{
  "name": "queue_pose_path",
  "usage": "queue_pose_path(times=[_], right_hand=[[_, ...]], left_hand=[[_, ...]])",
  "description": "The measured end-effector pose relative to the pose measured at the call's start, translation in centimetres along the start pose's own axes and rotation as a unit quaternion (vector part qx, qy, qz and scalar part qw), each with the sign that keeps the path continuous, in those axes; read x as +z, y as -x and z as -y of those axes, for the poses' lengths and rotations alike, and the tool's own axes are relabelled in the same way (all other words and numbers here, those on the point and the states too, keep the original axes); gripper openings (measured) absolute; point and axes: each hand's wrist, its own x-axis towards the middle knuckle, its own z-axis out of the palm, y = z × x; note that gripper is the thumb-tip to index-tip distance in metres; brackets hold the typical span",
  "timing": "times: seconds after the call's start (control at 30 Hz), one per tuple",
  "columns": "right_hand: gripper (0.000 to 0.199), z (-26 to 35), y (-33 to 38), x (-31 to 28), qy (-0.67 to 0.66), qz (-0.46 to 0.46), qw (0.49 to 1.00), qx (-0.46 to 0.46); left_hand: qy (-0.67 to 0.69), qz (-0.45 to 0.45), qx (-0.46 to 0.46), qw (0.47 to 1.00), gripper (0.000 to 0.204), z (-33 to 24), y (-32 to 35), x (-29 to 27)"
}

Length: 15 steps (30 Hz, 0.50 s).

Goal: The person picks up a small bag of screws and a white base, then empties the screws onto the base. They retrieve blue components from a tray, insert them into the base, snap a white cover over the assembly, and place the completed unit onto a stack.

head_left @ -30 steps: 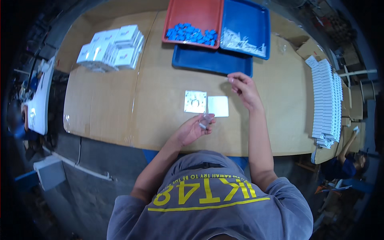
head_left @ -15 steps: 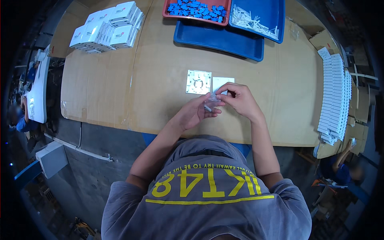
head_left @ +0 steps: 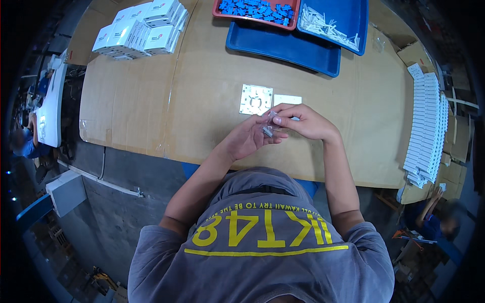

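Both hands meet over the table around a small clear plastic bag (head_left: 268,127) with a small pale piece inside it. My left hand (head_left: 246,138) is turned palm up under the bag and supports it with its thumb and partly stretched fingers. The bag's upper edge is pinched by the thumb and fingers of my right hand (head_left: 306,121). Just beyond the hands lies a square white plate (head_left: 256,99) with cut-outs and a ring-shaped opening. Beside it is a plain white square (head_left: 289,99), partly covered by my right hand.
At the far side stand a red tray (head_left: 241,16) of blue parts, a blue tray (head_left: 359,45) of white sticks and another blue tray (head_left: 283,53). White boxes (head_left: 136,30) are stacked far left; rows of white pieces (head_left: 424,126) line the right edge. Co-workers sit at both sides.
The bag has tilted, and the pale piece in it shows more clearly over my left fingers. My right hand still pinches the bag. The whole view has shifted slightly.
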Motion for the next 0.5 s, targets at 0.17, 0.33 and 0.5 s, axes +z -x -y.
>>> queue_pose_path(times=[0.17,0.33,0.5], right_hand=[[0.025,0.0,0.1,-0.3,-0.02,-0.04,0.999,-0.012],[0.022,0.7,0.0,-0.1,-0.028,-0.06,0.998,-0.003],[0.029,0.2,0.2,0.0,-0.034,-0.048,0.998,0.012]], left_hand=[[-0.079,-0.04,0.01,0.996,0.04,-0.7,0.4,2.2],[-0.127,-0.046,0.023,0.991,0.041,-0.8,0.2,2.9],[-0.041,-0.017,0.0,0.999,0.041,-0.6,0.1,2.0]])
